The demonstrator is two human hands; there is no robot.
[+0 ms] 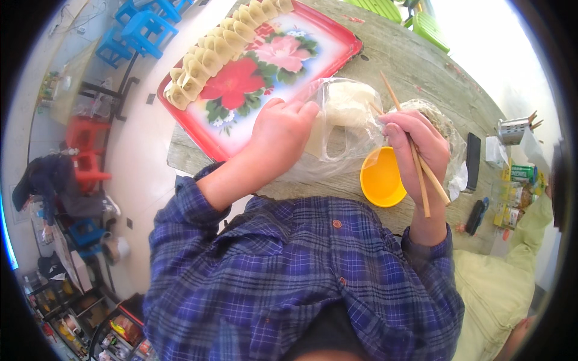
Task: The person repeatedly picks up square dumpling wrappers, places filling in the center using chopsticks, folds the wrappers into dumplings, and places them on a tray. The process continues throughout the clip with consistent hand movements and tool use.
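My right hand (417,140) holds a pair of wooden chopsticks (421,176), their thin tips pointing up and away, beside a clear plastic bag (336,135) with pale dough wrappers (350,101) in it. My left hand (286,128), its fingers curled, is at the bag's left side, over the near edge of a red-rimmed floral tray (194,131); whether it holds something is hidden. Rows of folded wontons (212,52) line the tray's far left side. A yellow bowl (383,178) sits below my right hand. Behind that hand is a plastic-wrapped container of what looks like filling (426,110).
On the wooden table (406,81), to the right, lie a black phone (473,160), a crumpled tissue (458,180) and a dark object (476,216), near a metal chopstick holder (515,131) and jars. A person in pale green (492,289) is close on the right. Blue stools (146,34) stand left.
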